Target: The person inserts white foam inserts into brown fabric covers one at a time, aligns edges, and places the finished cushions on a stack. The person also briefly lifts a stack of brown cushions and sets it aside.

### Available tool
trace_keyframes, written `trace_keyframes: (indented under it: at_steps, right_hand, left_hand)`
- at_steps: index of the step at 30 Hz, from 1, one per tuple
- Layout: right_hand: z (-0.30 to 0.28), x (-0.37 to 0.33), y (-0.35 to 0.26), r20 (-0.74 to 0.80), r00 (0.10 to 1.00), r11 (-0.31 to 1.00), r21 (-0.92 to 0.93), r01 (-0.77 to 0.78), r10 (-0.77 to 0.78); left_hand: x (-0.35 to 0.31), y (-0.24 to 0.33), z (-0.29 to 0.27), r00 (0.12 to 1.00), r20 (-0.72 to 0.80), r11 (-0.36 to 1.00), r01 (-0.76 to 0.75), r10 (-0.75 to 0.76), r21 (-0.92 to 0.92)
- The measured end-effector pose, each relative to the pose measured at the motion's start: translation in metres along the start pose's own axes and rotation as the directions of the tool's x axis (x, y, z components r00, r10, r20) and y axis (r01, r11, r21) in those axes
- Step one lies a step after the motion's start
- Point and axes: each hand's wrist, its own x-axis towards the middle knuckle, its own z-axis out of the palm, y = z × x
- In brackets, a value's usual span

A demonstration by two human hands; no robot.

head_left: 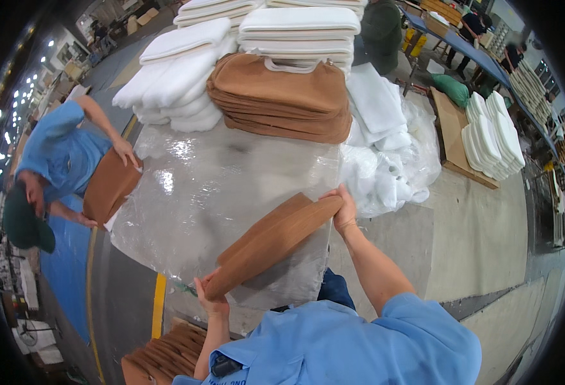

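Note:
A long brown fabric cushion [276,240] is held aslant over the near part of the plastic-covered table [231,170]. My left hand [210,296] grips its lower left end, fingers closed on the edge. At the upper right end, my right hand [344,208] is closed round the other corner. The cushion bows between my hands, and a fold shows along its far side. Whether its underside touches the table is hidden.
Across the table, a co-worker in a blue shirt [54,144] holds another brown cushion [110,186] with white edges. Stacked brown pieces [279,96] and white pads [295,32] stand at the far side. Bagged white padding [385,173] lies right; more brown pieces [167,353] sit lower left.

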Motion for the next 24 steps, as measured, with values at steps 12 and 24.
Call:
trace_keyframes:
  at_steps: [12,24]
  right_hand:
    - [0.018,0.007,-0.019,0.242,0.970,0.841,0.532,-0.103,-0.034]
    - [0.064,-0.009,-0.073,0.292,0.902,0.945,-0.175,-0.275,0.317]
  left_hand:
    - [0.004,0.025,0.004,0.973,0.144,0.959,0.204,-0.178,-0.195]
    - [-0.017,0.102,-0.013,0.971,0.234,0.871,-0.157,0.050,0.466]
